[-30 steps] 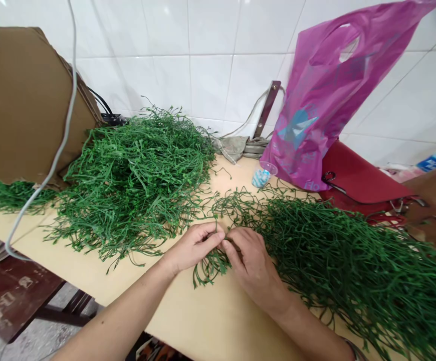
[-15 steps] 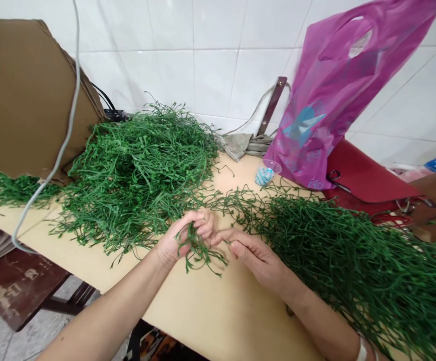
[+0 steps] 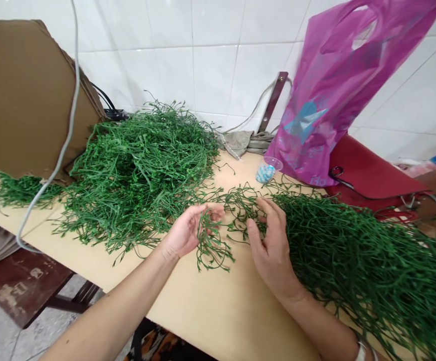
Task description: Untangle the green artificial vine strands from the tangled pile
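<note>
Head view, looking down on a pale wooden bench (image 3: 218, 311). The left hand (image 3: 186, 231) lies palm-up with its fingers (image 3: 214, 211) loosely curled, and a small green sprig (image 3: 211, 245) of thin, budded stems hangs from them down to the bench. The sprig touches those fingers, but whether they grip it cannot be told. The right hand (image 3: 274, 253) is apart from the sprig, its fingers (image 3: 265, 206) spread wide and holding nothing visible, their tips at the edge of a loose tangle of stems (image 3: 240, 205).

Just right of those fingers stretches a long green bunch (image 3: 357, 260). Left of the left fingers sits a large heap of the same stems (image 3: 139, 175), with a smaller heap (image 3: 22, 190) farther left, below a sheet of brown cardboard (image 3: 22, 95) crossed by a grey cable (image 3: 67, 125).

Beyond the fingers are a crumpled grey-green cloth (image 3: 236, 143) and a transparent cup (image 3: 266, 170) with blue-and-white contents. Past the right fingers, a magenta plastic bag (image 3: 327, 95) leans above a red bag (image 3: 372, 173), against a white tile wall (image 3: 210, 65) with a metal strap (image 3: 274, 95).
</note>
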Tool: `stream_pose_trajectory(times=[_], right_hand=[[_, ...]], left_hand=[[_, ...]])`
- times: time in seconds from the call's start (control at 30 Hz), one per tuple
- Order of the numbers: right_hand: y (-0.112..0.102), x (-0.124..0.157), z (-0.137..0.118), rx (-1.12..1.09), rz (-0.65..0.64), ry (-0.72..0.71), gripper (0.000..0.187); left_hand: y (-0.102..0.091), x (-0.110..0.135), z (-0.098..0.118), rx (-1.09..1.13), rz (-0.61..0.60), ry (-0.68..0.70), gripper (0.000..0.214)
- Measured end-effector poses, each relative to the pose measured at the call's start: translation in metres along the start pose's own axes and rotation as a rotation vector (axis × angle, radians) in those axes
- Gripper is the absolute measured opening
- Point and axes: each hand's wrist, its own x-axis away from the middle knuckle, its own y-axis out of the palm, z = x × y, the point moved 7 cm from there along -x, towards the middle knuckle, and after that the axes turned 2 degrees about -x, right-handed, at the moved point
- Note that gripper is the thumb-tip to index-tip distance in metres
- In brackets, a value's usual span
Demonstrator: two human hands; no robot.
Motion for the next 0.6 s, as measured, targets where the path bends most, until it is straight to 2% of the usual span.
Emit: stream_pose_trajectory(times=[0.2,0.4,0.5,0.6], right_hand=[[0.000,0.003,-0.011,-0.081,-0.072,-0.024,0.033],[0.007,0.007,-0.029,-0.173,-0.225,-0.143,0.029],[0.019,0.011,-0.023,-0.120,-0.273,-0.053,0.021],[0.030,0.017,-0.013,-0.129,-0.320,0.043,0.008]], left_hand=[[0.007,0.002,0.000,-0.174,-0.095,0.050,0.039],[0.028,0.014,0.004,-0.676,-0.250,0.207,0.046],[0.035,0.018,0.003,-0.802,-0.332,0.229,0.050],[0.036,0.020,0.003,-0.850,-0.348,0.261,0.050]])
